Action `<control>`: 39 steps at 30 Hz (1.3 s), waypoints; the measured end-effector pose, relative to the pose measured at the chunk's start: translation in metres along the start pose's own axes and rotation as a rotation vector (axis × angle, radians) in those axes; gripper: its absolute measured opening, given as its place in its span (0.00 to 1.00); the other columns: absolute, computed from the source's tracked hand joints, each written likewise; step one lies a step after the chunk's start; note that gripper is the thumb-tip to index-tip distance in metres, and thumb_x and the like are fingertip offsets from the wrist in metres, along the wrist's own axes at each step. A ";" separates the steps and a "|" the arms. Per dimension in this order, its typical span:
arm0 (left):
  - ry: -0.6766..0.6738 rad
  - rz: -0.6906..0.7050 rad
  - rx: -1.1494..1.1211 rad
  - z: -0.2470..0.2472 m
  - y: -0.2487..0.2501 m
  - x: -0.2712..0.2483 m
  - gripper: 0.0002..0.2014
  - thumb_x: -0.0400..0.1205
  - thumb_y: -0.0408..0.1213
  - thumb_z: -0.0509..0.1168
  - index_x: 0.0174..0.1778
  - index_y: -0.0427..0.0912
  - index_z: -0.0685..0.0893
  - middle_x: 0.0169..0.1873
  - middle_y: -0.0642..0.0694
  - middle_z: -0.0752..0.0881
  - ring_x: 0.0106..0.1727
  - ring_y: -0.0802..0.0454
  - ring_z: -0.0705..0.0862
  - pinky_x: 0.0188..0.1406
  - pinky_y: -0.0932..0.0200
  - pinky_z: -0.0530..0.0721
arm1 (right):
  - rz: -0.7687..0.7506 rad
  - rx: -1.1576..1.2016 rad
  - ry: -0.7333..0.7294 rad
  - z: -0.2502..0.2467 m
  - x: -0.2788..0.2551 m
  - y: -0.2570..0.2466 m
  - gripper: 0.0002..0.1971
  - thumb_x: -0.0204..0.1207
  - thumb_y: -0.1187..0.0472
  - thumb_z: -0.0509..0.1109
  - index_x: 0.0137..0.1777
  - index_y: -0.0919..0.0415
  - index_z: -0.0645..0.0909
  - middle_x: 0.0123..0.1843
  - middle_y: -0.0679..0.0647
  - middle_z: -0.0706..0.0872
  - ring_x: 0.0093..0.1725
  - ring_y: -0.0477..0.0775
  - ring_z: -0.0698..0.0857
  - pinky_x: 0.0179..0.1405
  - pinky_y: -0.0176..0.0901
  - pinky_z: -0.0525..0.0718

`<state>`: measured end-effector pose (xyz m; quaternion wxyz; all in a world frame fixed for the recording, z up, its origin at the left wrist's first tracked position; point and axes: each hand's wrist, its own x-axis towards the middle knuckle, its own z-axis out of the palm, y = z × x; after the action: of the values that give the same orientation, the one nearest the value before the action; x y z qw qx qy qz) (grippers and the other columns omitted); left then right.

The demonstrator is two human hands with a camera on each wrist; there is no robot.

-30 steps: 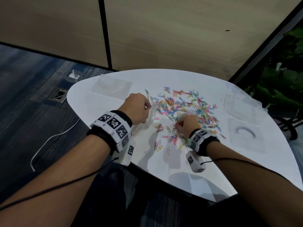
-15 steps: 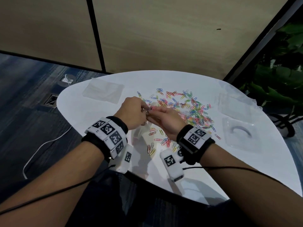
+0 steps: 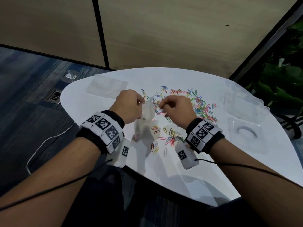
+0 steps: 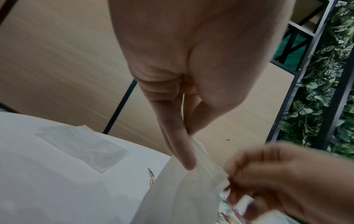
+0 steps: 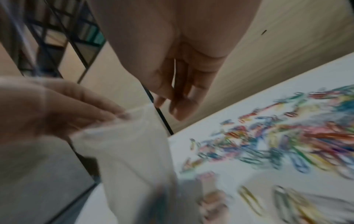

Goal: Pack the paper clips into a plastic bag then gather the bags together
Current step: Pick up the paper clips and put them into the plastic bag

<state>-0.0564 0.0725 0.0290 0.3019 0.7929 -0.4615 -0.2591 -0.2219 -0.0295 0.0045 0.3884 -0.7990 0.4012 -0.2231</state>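
Note:
My left hand pinches the top edge of a small clear plastic bag, which hangs above the white table with its mouth up. In the left wrist view, thumb and forefinger clamp the bag rim. My right hand hovers just right of the bag mouth with its fingers loosely bent. The right wrist view shows nothing between those fingers beside the bag. Coloured paper clips lie scattered beyond and below the hands; a few sit in the bag's bottom.
An empty clear bag lies flat at the table's far left. More clear bags lie at the right, one holding a curved strip. A plant stands right of the table; a white cable lies on the floor.
My right hand left the clip pile, came to the bag mouth, and now sits slightly right of it. My left hand lifted the bag higher off the table.

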 end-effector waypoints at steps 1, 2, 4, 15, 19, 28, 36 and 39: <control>0.004 -0.006 0.008 -0.003 -0.002 0.001 0.13 0.83 0.26 0.62 0.51 0.35 0.93 0.39 0.35 0.92 0.33 0.44 0.93 0.48 0.48 0.94 | 0.033 -0.101 -0.050 0.003 -0.001 0.009 0.11 0.77 0.68 0.66 0.47 0.57 0.90 0.46 0.54 0.93 0.44 0.54 0.90 0.50 0.55 0.91; 0.006 -0.008 0.015 -0.005 -0.004 0.001 0.13 0.83 0.26 0.62 0.50 0.35 0.93 0.39 0.35 0.92 0.33 0.44 0.93 0.49 0.48 0.93 | 0.043 -0.234 -0.134 0.009 -0.003 0.021 0.10 0.79 0.62 0.68 0.55 0.57 0.89 0.54 0.53 0.92 0.51 0.53 0.90 0.58 0.55 0.88; 0.008 -0.006 0.025 -0.009 -0.006 0.001 0.12 0.83 0.26 0.63 0.50 0.36 0.93 0.39 0.35 0.92 0.34 0.45 0.93 0.49 0.48 0.93 | 0.025 -0.471 -0.340 0.026 -0.012 0.040 0.23 0.81 0.49 0.68 0.73 0.57 0.79 0.72 0.54 0.82 0.69 0.54 0.82 0.73 0.52 0.77; -0.026 -0.041 0.006 -0.010 -0.004 -0.001 0.12 0.82 0.27 0.63 0.49 0.37 0.93 0.35 0.37 0.93 0.34 0.46 0.94 0.51 0.50 0.93 | -0.245 -1.071 -0.483 0.040 -0.090 0.105 0.30 0.88 0.51 0.49 0.87 0.55 0.46 0.89 0.55 0.46 0.87 0.68 0.49 0.81 0.75 0.54; -0.044 -0.035 0.036 -0.009 0.004 -0.005 0.13 0.83 0.26 0.62 0.52 0.38 0.92 0.37 0.37 0.94 0.36 0.45 0.94 0.51 0.52 0.92 | -0.065 -1.089 -0.448 0.020 -0.092 0.125 0.35 0.83 0.60 0.62 0.86 0.52 0.47 0.88 0.56 0.52 0.80 0.76 0.64 0.68 0.72 0.78; -0.080 -0.010 0.049 0.000 0.011 -0.006 0.14 0.84 0.26 0.60 0.55 0.37 0.91 0.42 0.38 0.93 0.35 0.44 0.94 0.52 0.51 0.92 | 0.024 -0.758 -0.240 -0.004 -0.049 0.110 0.07 0.79 0.69 0.69 0.45 0.62 0.89 0.42 0.55 0.89 0.41 0.55 0.86 0.44 0.45 0.86; -0.107 -0.015 0.052 0.008 0.017 -0.005 0.13 0.84 0.27 0.60 0.56 0.39 0.90 0.41 0.37 0.94 0.35 0.47 0.94 0.49 0.55 0.92 | 0.585 0.414 0.044 -0.045 -0.012 0.092 0.14 0.71 0.69 0.79 0.56 0.69 0.88 0.51 0.61 0.93 0.46 0.55 0.93 0.50 0.42 0.90; -0.128 -0.018 0.027 0.012 0.021 -0.004 0.12 0.84 0.27 0.62 0.55 0.37 0.91 0.40 0.39 0.93 0.35 0.46 0.94 0.47 0.52 0.94 | 0.571 0.789 -0.003 -0.047 -0.005 0.062 0.16 0.74 0.71 0.75 0.62 0.74 0.84 0.57 0.65 0.90 0.53 0.56 0.92 0.51 0.39 0.89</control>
<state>-0.0783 0.0651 0.0362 0.2586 0.7829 -0.4763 -0.3055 -0.2851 -0.0696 -0.0175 0.7080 -0.4490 0.4887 -0.2413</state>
